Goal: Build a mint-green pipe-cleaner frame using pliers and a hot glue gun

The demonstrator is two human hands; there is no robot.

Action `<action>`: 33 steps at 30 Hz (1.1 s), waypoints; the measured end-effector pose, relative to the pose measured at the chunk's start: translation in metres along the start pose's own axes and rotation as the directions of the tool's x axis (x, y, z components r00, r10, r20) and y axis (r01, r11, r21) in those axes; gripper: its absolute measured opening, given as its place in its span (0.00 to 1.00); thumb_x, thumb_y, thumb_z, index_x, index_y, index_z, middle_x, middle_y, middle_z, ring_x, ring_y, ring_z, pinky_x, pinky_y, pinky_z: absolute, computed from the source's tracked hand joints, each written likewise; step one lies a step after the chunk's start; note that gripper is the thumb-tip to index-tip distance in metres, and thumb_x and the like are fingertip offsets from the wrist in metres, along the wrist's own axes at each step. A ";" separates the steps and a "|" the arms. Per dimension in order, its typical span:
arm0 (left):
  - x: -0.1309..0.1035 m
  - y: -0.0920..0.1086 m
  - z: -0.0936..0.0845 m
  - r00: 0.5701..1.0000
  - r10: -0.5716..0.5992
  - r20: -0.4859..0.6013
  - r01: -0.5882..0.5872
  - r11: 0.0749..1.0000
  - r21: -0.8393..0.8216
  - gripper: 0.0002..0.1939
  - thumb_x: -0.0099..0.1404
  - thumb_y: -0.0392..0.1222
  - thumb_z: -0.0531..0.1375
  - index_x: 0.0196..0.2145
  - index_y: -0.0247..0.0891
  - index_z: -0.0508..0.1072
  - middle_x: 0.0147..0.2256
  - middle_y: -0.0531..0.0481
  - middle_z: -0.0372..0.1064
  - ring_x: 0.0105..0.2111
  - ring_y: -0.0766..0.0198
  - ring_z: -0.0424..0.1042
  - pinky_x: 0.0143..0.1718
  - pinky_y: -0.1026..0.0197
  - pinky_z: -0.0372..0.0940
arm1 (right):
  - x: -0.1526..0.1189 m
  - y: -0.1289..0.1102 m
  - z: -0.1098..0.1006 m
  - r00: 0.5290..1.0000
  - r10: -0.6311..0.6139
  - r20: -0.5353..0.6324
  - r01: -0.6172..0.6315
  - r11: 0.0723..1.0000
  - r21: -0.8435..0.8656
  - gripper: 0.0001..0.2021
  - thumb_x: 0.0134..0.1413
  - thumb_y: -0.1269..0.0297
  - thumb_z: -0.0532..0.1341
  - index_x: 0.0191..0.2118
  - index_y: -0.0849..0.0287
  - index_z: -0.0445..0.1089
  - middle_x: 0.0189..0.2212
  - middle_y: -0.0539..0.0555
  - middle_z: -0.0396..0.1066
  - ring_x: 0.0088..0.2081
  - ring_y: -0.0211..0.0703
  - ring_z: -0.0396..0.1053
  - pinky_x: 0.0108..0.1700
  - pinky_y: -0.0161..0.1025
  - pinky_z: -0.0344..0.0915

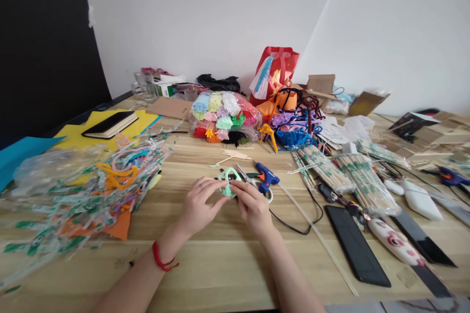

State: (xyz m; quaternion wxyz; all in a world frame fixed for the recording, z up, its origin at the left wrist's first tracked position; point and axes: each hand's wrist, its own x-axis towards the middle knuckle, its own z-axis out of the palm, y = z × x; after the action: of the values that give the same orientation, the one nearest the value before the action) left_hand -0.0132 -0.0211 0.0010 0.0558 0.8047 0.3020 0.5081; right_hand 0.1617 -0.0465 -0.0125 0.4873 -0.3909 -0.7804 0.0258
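Both my hands meet over the middle of the wooden table, around a small mint-green piece bent from fuzzy pipe cleaner (229, 174). My left hand (200, 203) pinches its left side between thumb and fingers. On the other side, my right hand (253, 205) grips the piece with bent fingers. A loop of it stands up above the fingertips; its lower part is partly hidden by them. Just beyond my right hand lie a blue hot glue gun (267, 177) and scissors (244, 174), their handles partly covered by the hand.
Plastic wrappers (84, 195) and pipe cleaner scraps heap up at left. Bagged pipe cleaners (223, 115) and a red bag (275, 73) stand at the back. Bundled wooden sticks (363, 181), a black phone (357, 244) and a long glue stick (319, 239) lie at right.
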 end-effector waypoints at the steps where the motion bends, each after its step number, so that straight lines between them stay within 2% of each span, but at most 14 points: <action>1: -0.001 0.000 0.000 1.000 0.010 -0.006 -0.010 0.999 0.034 0.17 0.57 0.35 0.63 0.45 0.41 0.70 0.37 0.48 0.75 0.39 0.60 0.71 0.44 0.55 0.67 | 0.000 0.000 0.000 1.000 0.002 0.007 -0.002 1.000 0.005 0.23 0.55 0.79 0.51 0.54 0.52 0.66 0.48 0.59 0.71 0.48 0.46 0.70 0.48 0.44 0.70; 6: -0.002 0.000 -0.001 1.000 0.030 0.005 -0.030 0.992 0.126 0.18 0.58 0.35 0.63 0.47 0.41 0.69 0.38 0.48 0.74 0.41 0.59 0.71 0.45 0.55 0.66 | 0.001 -0.002 0.002 1.000 0.004 0.027 -0.005 1.000 0.025 0.25 0.54 0.81 0.50 0.56 0.54 0.64 0.51 0.61 0.69 0.51 0.46 0.68 0.51 0.45 0.68; 13: 0.000 -0.002 -0.003 0.992 0.121 0.015 -0.122 0.979 0.165 0.07 0.59 0.34 0.61 0.36 0.41 0.71 0.37 0.50 0.75 0.41 0.60 0.71 0.45 0.55 0.64 | 0.001 -0.004 0.002 1.000 0.015 0.005 -0.015 1.000 0.017 0.25 0.54 0.81 0.51 0.56 0.55 0.65 0.50 0.60 0.69 0.51 0.46 0.68 0.52 0.44 0.68; 20: -0.001 -0.004 -0.006 0.978 0.207 0.019 -0.208 0.964 0.167 0.11 0.58 0.32 0.62 0.39 0.44 0.72 0.38 0.51 0.75 0.41 0.61 0.71 0.43 0.55 0.64 | 0.002 -0.007 0.001 0.999 0.038 0.023 -0.038 0.999 0.019 0.26 0.53 0.81 0.51 0.55 0.53 0.65 0.50 0.59 0.69 0.50 0.47 0.69 0.51 0.45 0.69; 33: 0.002 -0.001 -0.004 0.978 0.206 -0.035 -0.201 0.973 0.113 0.11 0.56 0.30 0.63 0.37 0.41 0.73 0.34 0.51 0.76 0.37 0.61 0.72 0.42 0.55 0.68 | 0.002 -0.009 0.002 0.999 0.042 -0.008 -0.042 0.999 0.029 0.25 0.53 0.81 0.51 0.54 0.53 0.66 0.49 0.59 0.70 0.50 0.45 0.69 0.51 0.44 0.68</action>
State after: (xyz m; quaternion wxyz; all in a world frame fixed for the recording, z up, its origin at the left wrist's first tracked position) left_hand -0.0170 -0.0200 0.0038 -0.0476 0.8212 0.2462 0.5125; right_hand 0.1545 -0.0508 -0.0080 0.4955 -0.4005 -0.7695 0.0455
